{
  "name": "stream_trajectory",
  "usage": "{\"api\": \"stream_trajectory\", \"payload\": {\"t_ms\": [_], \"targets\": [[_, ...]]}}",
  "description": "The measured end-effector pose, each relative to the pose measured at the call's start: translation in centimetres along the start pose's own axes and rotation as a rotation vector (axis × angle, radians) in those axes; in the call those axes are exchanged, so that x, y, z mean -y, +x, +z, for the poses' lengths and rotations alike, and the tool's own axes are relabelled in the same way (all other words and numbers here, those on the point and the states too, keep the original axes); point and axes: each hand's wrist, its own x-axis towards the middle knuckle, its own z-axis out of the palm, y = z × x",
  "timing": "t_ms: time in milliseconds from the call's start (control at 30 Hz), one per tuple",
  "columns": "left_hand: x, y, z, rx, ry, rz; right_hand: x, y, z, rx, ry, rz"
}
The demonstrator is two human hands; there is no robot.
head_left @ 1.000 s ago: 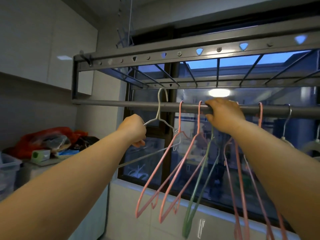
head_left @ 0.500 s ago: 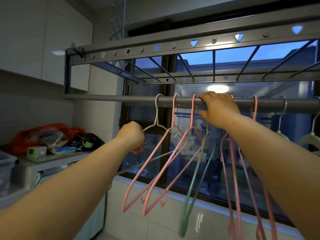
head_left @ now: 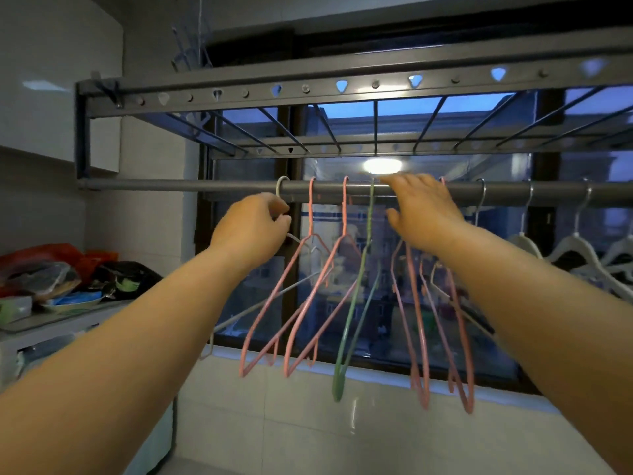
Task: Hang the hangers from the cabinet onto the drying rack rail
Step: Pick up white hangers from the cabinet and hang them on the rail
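Observation:
A grey drying rack rail point(head_left: 171, 184) runs across the window at hand height. A pale wire hanger point(head_left: 281, 186) is hooked over it, and my left hand point(head_left: 251, 229) grips its neck just below the hook. To the right hang two pink hangers point(head_left: 311, 214), point(head_left: 344, 214) and a green hanger point(head_left: 371, 217). My right hand point(head_left: 423, 209) lies over the rail with fingers stretched out and thumb spread. More pink hangers point(head_left: 419, 337) dangle under my right wrist, their hooks hidden by the hand.
Thick white hangers point(head_left: 579, 241) fill the rail's right end. The rack's upper frame point(head_left: 308, 87) sits just above. A counter on the left holds a red bag point(head_left: 51, 255) and a black bag point(head_left: 130, 275). White wall cabinets point(head_left: 51, 80) are at upper left.
My left hand has slid up the pale hanger to just under the rail. My right hand has loosened from the rail, its fingers now stretched out.

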Motion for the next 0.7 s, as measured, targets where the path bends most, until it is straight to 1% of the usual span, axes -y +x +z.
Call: {"api": "stream_trajectory", "payload": {"t_ms": [133, 233, 300, 400, 500, 633, 700], "targets": [[-4.0, -3.5, 1.2, 0.066, -0.265, 0.147, -1.3, -4.8, -2.5, 0.057, -0.071, 0.085], [-7.8, -6.5, 3.3, 0.223, -0.459, 0.269, -3.1, -9.2, -4.9, 0.109, -0.170, 0.125], [-10.7, -8.8, 4.8, 0.290, -0.571, 0.386, -4.5, -12.3, -7.2, 0.147, -0.217, 0.171], [-14.9, -13.1, 7.4, 0.314, -0.719, 0.513, -6.8, -16.9, -10.9, 0.198, -0.234, 0.232], [-18.4, -17.7, 11.5, 0.437, -0.773, 0.568, -10.0, -21.8, -13.8, 0.220, -0.270, 0.307], [-23.5, -22.9, 17.7, 0.637, -0.824, 0.590, -15.9, -29.2, -17.4, 0.338, -0.334, 0.439], [-26.9, -25.2, 21.2, 0.764, -0.812, 0.593, -19.6, -33.1, -19.3, 0.376, -0.372, 0.505]]}}
